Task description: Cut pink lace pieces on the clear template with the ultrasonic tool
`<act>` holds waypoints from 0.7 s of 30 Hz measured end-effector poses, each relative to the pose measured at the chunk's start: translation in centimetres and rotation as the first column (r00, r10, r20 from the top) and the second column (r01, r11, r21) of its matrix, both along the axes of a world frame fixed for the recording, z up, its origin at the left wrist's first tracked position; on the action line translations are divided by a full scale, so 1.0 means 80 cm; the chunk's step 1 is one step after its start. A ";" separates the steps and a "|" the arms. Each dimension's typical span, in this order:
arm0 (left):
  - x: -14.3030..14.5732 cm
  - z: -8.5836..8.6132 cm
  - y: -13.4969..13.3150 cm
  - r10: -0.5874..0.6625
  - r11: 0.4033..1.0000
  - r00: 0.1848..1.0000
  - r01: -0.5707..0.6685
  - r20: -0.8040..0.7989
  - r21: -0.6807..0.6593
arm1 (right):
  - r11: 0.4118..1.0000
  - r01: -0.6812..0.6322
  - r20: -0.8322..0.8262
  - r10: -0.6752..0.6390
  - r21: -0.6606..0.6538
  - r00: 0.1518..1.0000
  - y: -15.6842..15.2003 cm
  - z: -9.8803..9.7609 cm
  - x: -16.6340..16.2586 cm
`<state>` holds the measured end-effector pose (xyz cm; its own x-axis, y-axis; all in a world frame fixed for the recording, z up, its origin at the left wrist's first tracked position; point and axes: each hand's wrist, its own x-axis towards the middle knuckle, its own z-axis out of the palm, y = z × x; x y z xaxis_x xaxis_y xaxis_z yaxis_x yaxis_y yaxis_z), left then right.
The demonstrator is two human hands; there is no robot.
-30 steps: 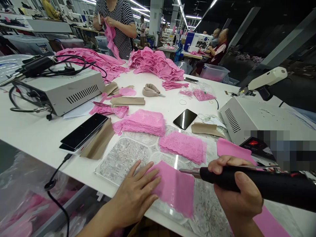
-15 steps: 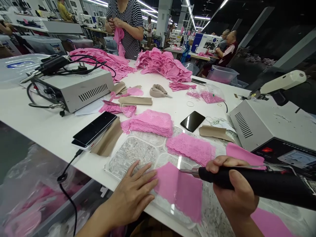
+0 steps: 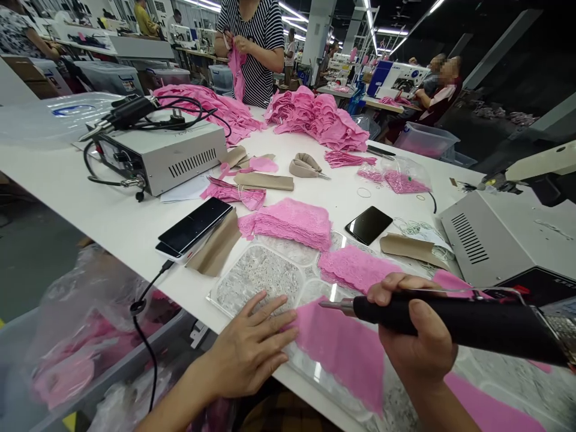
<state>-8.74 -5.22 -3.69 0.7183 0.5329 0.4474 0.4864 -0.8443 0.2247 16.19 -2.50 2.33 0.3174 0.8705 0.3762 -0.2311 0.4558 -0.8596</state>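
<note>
A pink fabric piece (image 3: pixel 342 348) lies flat on the clear-edged, grey-speckled board (image 3: pixel 256 276) in front of me. My left hand (image 3: pixel 252 342) is open, its fingers spread flat, with the fingertips at the left edge of that fabric. In my right hand (image 3: pixel 416 327) is a black handheld tool (image 3: pixel 477 327) with a slim metal tip, the fingers wrapped round its body. The tip points left at the fabric's upper left part; whether it touches cannot be made out. Beyond the tool lie a stack of pink lace pieces (image 3: pixel 355 267) and a second stack (image 3: pixel 292 223).
Grey metal boxes stand at left (image 3: pixel 180 159) and right (image 3: pixel 508 234). One phone (image 3: pixel 369 225) lies mid-table, another (image 3: pixel 195 225) at left with a cable. Pink garment heaps (image 3: pixel 315 120) lie before a co-worker in stripes (image 3: pixel 252 48). Tweezers-like black item (image 3: pixel 380 151) lies farther back.
My view has turned a little left, so the scene sits further right. The tool tip has moved left across the fabric. The crease line seen earlier in the fabric no longer shows.
</note>
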 end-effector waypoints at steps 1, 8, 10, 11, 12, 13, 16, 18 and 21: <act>0.000 0.000 0.000 -0.002 1.000 1.000 0.002 0.002 0.001 | 1.000 -0.009 0.007 0.009 0.004 1.000 0.000 -0.001 -0.002; 0.000 -0.003 -0.001 -0.003 1.000 1.000 0.003 0.015 0.004 | 1.000 -0.015 0.026 0.015 0.019 1.000 0.002 -0.005 -0.005; -0.001 -0.004 -0.002 -0.001 1.000 1.000 0.001 0.020 -0.003 | 1.000 -0.007 0.025 0.007 0.011 1.000 0.002 -0.005 -0.006; -0.001 -0.005 -0.002 -0.001 1.000 1.000 0.002 0.022 -0.009 | 1.000 -0.005 0.025 0.004 0.009 1.000 0.002 -0.006 -0.007; -0.001 -0.005 -0.002 -0.002 1.000 1.000 0.003 0.023 -0.015 | 1.000 -0.005 0.025 0.005 0.007 1.000 0.001 -0.006 -0.007; -0.001 -0.006 -0.002 -0.003 1.000 1.000 0.004 0.025 -0.019 | 1.000 -0.007 0.026 0.007 0.007 1.000 0.001 -0.006 -0.007; -0.001 -0.006 -0.002 -0.001 1.000 0.999 0.002 0.037 -0.025 | 1.000 -0.011 0.042 0.011 0.002 0.999 0.001 -0.006 -0.007; 0.000 -0.006 -0.003 0.005 1.000 0.999 -0.004 0.043 -0.031 | 1.000 -0.006 0.056 0.006 -0.008 0.998 0.001 -0.006 -0.007; 0.000 -0.005 -0.004 0.011 0.999 0.999 -0.009 0.042 -0.033 | 1.000 0.011 0.060 -0.010 -0.009 0.998 0.000 -0.004 -0.007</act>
<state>-8.74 -5.57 -4.09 0.6937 0.5546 0.4596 0.4841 -0.8314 0.2727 15.60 -2.48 1.98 0.3038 0.8705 0.3871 -0.1743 0.4502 -0.8757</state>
